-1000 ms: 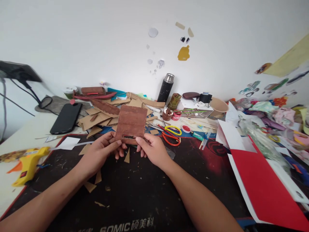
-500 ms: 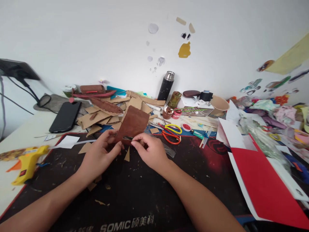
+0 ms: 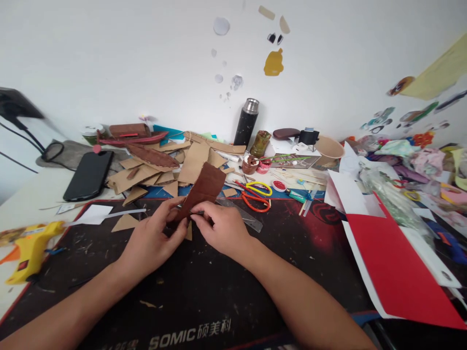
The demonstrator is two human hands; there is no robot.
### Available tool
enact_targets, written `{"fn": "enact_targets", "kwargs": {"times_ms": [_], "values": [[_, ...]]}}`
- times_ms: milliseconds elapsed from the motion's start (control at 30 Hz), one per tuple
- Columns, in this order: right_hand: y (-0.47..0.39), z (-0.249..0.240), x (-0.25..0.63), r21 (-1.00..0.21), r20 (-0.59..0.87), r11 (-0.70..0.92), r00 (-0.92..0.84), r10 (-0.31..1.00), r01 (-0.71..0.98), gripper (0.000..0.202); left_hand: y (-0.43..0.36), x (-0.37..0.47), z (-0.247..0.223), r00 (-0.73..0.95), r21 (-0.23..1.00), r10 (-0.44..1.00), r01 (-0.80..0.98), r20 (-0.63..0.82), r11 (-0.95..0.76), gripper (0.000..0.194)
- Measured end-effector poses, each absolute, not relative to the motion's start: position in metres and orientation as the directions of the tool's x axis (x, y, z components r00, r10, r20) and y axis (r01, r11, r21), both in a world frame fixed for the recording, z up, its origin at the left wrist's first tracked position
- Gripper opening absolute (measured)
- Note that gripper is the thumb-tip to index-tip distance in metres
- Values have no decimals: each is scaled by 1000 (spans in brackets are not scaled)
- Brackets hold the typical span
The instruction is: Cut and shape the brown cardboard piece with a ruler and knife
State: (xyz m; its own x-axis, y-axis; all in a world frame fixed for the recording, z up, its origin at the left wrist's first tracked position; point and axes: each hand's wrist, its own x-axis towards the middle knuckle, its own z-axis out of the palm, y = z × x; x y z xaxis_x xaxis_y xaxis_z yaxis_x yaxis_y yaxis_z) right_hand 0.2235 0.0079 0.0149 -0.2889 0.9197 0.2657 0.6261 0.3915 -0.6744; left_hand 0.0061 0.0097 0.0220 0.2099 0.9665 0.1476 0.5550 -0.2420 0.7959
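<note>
My left hand [image 3: 158, 233] is closed on the left and lower edge of a brown-painted piece of cardboard [image 3: 207, 184], which stands tilted above the dark desk mat. My right hand [image 3: 219, 223] pinches at the lower right edge of that cardboard. Whatever sits between its thumb and forefinger is hidden. A small shiny bit [image 3: 179, 206] shows beside my left fingertips; its kind is unclear. Just beyond the right hand lies a clear ruler-like strip [image 3: 251, 221], with red and yellow-handled scissors [image 3: 257, 197] behind it.
A yellow glue gun [image 3: 34, 253] lies at the left near a black phone [image 3: 88, 176]. Cardboard scraps [image 3: 146, 177] are heaped behind my hands. A black flask [image 3: 246, 124] stands by the wall. Red paper [image 3: 404, 267] covers the right side of the black mat [image 3: 204, 296].
The brown cardboard has turned and now shows a narrower face. My right hand has shifted slightly left along its lower edge. The whole view has moved a little.
</note>
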Motion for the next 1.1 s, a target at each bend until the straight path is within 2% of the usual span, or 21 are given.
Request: {"fn": "enact_targets", "kwargs": {"times_ms": [367,800,1100], "values": [[7,17,222,-659,247,381,-291,924,649,8,8,8,24,208,792,968,564,138,-234,63],[4,20,216,-635,261,371,-263,929,677,5,6,11,26,222,795,952,527,212,-300,53],[5,20,215,-642,237,351,-259,936,681,4,7,8,16,203,798,965,548,166,-252,56]]}}
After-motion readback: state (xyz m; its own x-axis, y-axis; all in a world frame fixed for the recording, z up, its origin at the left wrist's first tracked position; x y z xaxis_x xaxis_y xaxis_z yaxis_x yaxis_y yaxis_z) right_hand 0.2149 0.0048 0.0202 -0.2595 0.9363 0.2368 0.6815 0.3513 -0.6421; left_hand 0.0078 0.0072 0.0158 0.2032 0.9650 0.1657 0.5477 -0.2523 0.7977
